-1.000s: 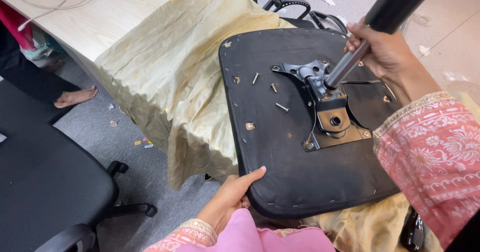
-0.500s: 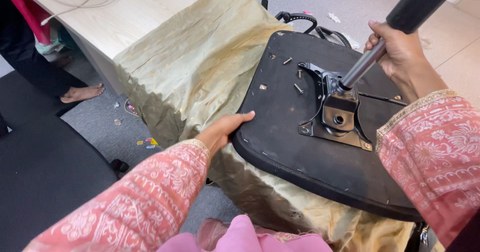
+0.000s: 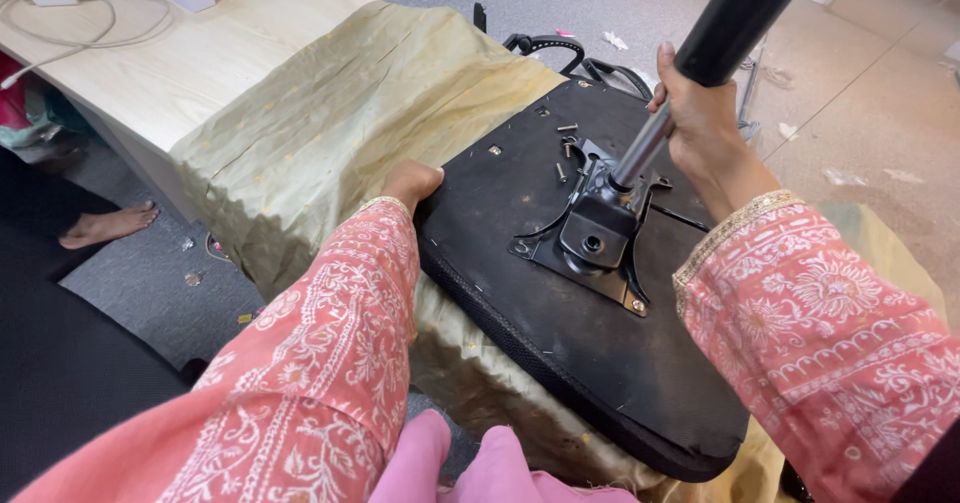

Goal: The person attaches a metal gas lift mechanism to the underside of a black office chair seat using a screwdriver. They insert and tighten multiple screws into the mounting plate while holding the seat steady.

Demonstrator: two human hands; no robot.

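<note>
Head view: an upturned black seat point(image 3: 560, 363) lies on a yellow-green cloth point(image 3: 330, 133) that is spread over the pale wooden worktop point(image 3: 170, 63). A black metal bracket point(image 3: 592, 235) is fixed to the middle of the seat's underside. From it a silver rod widening into a black cylinder point(image 3: 735, 18) rises, tilted up and to the right. The right hand point(image 3: 700, 123) has its grip wrapped around the cylinder's lower end, just above the silver part. The left hand point(image 3: 410, 183) rests on the seat's left edge, fingers curled over the rim and holding it. A few loose screws point(image 3: 565, 143) lie on the seat just beyond the bracket. Both sleeves are pink with white embroidery. A white cable point(image 3: 90, 33) runs across the far worktop. On the grey floor to the left is a bare foot point(image 3: 105, 225) of another person.
</note>
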